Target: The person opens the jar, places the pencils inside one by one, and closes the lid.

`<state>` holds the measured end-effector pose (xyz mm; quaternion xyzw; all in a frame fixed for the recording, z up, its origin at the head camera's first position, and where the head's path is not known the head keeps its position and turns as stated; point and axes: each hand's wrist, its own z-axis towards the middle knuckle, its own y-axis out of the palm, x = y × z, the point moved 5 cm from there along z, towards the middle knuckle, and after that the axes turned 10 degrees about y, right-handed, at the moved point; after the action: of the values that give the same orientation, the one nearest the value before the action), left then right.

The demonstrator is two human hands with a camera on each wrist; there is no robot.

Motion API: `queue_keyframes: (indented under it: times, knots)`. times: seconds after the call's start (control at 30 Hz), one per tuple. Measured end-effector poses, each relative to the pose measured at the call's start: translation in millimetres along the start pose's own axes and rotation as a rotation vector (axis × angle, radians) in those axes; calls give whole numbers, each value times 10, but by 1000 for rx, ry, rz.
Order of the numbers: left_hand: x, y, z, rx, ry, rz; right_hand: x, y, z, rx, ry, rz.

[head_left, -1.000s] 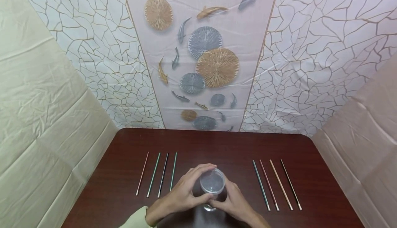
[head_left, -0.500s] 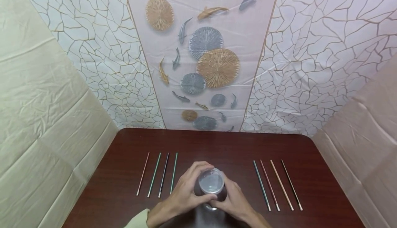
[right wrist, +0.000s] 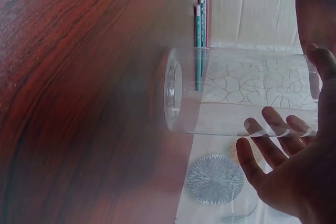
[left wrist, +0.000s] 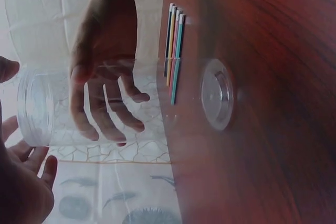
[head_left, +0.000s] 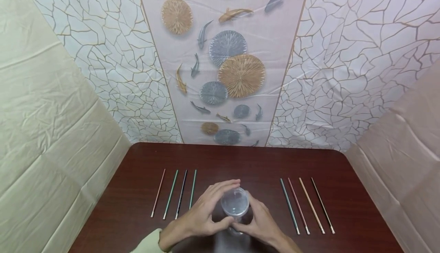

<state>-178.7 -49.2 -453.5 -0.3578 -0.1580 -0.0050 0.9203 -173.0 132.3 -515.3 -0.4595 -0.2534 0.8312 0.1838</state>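
Note:
A clear, see-through plastic jar [head_left: 235, 202] stands upright between my two hands near the front of the dark red-brown table [head_left: 240, 165]. My left hand [head_left: 206, 213] curves around the far left side of its top, the thumb along the near side. From the right, my right hand [head_left: 262, 222] cups it, with the thumb tip close to the left one. In the left wrist view, the right hand's spread fingers [left wrist: 113, 111] show through the jar wall, and the jar's round base [left wrist: 216, 95] faces the tabletop. The right wrist view shows the jar [right wrist: 184, 116] with nothing visible inside.
Several pencils with white ends lie in a row on the left, among them a red pencil [head_left: 158, 193]. Another row lies on the right, with a tan pencil [head_left: 311, 203] in it. Patterned fabric [head_left: 220, 73] hangs behind the table, and plain cloth [head_left: 51, 150] hangs at the sides.
The jar stays in nearly the same place between both hands. My left hand's fingers and thumb shift slightly at its top. The pencils lie still.

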Motion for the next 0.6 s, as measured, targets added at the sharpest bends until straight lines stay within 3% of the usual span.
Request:
queue_keyframes:
  times: [0.27,0.47,0.6]
  knots:
    - [-9,-8,-2,2,-3,-5,12,6,0,-12,4,3]
    - [-28,-7,-13,51,-55,57,17,-3,-15,-15,11,-14]
    - [-36,1,-10,48,-79,101,7,3,-26,-18,22,-46]
